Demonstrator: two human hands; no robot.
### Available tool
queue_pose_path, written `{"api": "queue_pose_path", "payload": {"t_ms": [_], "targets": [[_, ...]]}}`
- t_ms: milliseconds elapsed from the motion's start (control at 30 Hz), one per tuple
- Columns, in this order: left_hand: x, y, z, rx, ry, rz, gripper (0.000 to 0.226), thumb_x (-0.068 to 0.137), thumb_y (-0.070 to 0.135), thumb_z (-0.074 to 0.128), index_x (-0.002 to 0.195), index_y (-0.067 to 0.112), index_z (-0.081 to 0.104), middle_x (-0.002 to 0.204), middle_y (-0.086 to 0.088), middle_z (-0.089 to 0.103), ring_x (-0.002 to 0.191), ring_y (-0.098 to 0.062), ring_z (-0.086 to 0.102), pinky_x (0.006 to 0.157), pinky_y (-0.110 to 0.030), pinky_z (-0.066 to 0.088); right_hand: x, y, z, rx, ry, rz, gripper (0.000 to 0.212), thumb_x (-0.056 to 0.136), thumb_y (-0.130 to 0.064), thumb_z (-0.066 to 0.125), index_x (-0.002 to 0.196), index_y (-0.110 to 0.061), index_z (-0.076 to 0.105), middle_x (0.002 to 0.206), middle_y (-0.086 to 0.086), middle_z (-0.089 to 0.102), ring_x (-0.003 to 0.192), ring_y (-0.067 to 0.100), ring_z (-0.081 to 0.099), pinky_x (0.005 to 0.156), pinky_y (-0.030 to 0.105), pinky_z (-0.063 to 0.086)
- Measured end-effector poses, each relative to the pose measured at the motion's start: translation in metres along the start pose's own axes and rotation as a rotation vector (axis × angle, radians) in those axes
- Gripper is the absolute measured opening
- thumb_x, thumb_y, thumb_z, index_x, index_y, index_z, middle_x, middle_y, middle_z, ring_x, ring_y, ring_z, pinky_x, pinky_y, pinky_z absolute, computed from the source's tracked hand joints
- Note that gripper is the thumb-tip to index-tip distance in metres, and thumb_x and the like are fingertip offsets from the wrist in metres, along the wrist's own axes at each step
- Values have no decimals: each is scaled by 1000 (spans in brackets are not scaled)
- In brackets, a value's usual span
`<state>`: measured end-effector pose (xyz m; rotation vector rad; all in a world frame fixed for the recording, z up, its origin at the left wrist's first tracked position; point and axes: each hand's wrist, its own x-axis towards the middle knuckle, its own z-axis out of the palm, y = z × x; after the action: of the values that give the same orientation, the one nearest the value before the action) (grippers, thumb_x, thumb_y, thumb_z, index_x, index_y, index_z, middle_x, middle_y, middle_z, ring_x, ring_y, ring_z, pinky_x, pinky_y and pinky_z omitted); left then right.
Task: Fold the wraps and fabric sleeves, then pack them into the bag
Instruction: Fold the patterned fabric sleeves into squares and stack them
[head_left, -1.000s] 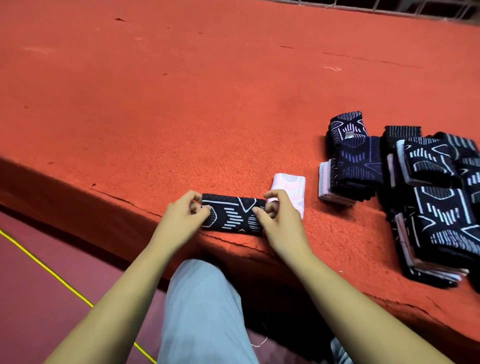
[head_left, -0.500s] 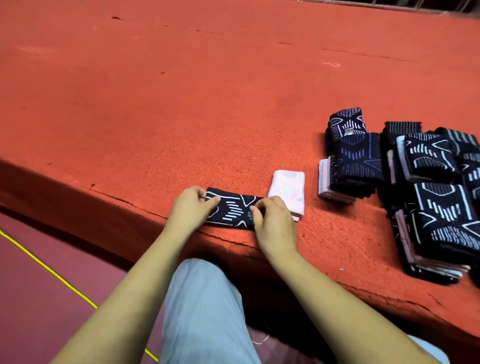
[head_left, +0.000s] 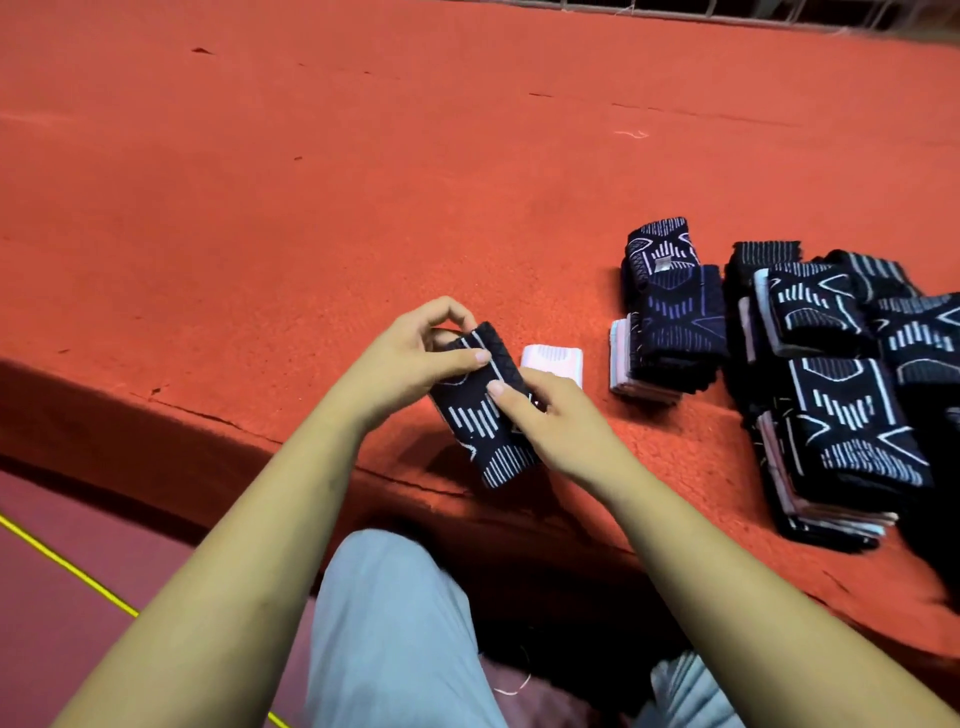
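The left hand (head_left: 410, 358) pinches the upper end of the dark sleeve (head_left: 485, 431), which has just been lifted off the red tabletop (head_left: 363, 208) and turned lengthwise, while the right hand (head_left: 561, 431) grips its side, probably to fold it.

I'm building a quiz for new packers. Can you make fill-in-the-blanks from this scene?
1. The left hand and right hand together grip just ____ sleeve.
2. The sleeve's far end is pinched by the ____ hand.
3. The pale folded piece lies ____ the sleeve and the stacks.
Missing: one; left; between.
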<state>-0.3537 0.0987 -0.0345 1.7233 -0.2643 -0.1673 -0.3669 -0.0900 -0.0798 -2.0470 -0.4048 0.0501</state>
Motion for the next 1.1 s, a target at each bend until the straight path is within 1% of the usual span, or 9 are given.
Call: {"api": "queue_pose_path", "payload": {"t_ms": [133,200,300,467,600,767,933,1033,1100], "targets": [[28,-4,28,-115,199,-39,20,91,8,67,106,12,54,81,-2,66,66,-7,61,58,-17,48,7,12,-4,229,195,119,40,92,-45,49,101,-10,65,96,11,72,85,17,66,83,42,52],[42,-16,43,-159,228,-149,25,93,10,66,111,12,49,90,-9,64,67,-10,62,59,-22,51,15,18,-8,189,310,203,35,96,-42,48,106,-10,62,103,11,70,95,24,66,87,41,52],[60,-42,60,-26,234,-233,35,89,8,70,113,15,45,90,-12,59,67,-17,57,59,-28,44,26,30,-11,184,411,375,19,98,-17,51,115,-9,47,106,11,65,94,25,63,75,30,46],[73,-66,76,89,345,-201,30,87,9,70,97,28,49,86,-9,65,68,-22,62,61,-34,50,24,44,-12,-55,543,313,20,89,-7,60,100,-8,44,94,9,55,87,27,52,72,28,31],[75,-71,86,245,371,-110,24,84,9,69,102,21,58,83,1,62,70,-12,58,69,-29,48,17,60,-7,-235,549,290,15,87,-7,59,100,-3,53,103,21,59,100,38,53,91,42,37],[76,-89,90,396,365,-82,20,80,28,65,96,35,55,97,-6,62,79,-20,61,81,-37,53,11,69,-7,-250,514,267,14,88,-8,59,99,-2,52,100,21,60,96,37,54,83,37,33],[75,-71,83,374,318,-125,23,75,34,60,98,30,56,95,-7,65,87,-24,62,87,-44,53,11,61,-21,-230,472,284,15,91,-16,60,98,-4,54,100,18,61,98,34,55,80,30,32],[72,-49,78,383,309,-133,23,85,29,65,106,20,59,100,-7,66,90,-21,61,81,-32,49,1,49,-34,-302,471,211,18,93,-18,58,102,-3,54,104,18,58,101,33,52,90,37,36],[72,-34,74,424,316,-115,23,91,22,65,111,11,60,101,-6,64,89,-17,57,75,-25,40,-5,36,-45,-310,448,186,14,93,-19,58,98,-6,55,102,15,59,99,29,53,85,32,35]]}}
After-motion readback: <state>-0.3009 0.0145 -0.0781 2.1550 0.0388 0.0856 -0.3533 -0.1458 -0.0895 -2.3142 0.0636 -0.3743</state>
